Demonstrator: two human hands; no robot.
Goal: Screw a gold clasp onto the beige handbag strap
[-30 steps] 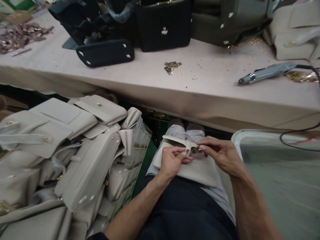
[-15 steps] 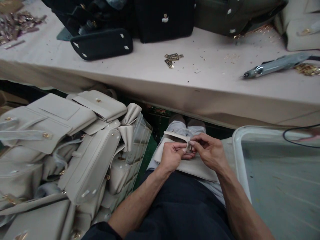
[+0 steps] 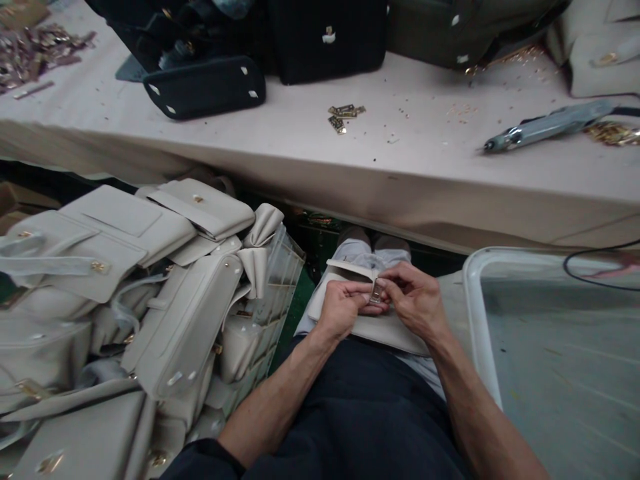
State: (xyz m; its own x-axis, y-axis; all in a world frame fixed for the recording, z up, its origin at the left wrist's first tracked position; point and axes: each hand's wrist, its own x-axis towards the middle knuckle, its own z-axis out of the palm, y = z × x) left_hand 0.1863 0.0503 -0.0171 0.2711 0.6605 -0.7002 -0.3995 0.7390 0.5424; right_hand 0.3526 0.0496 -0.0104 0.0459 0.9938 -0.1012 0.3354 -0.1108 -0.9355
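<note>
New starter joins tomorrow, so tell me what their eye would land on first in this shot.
Both hands, left hand and right hand, pinch a small metal clasp on a beige bag lying across the lap. To the left, a heap of beige bags fills a crate. Black bags and a grey power tool lie on the table beyond.
</note>
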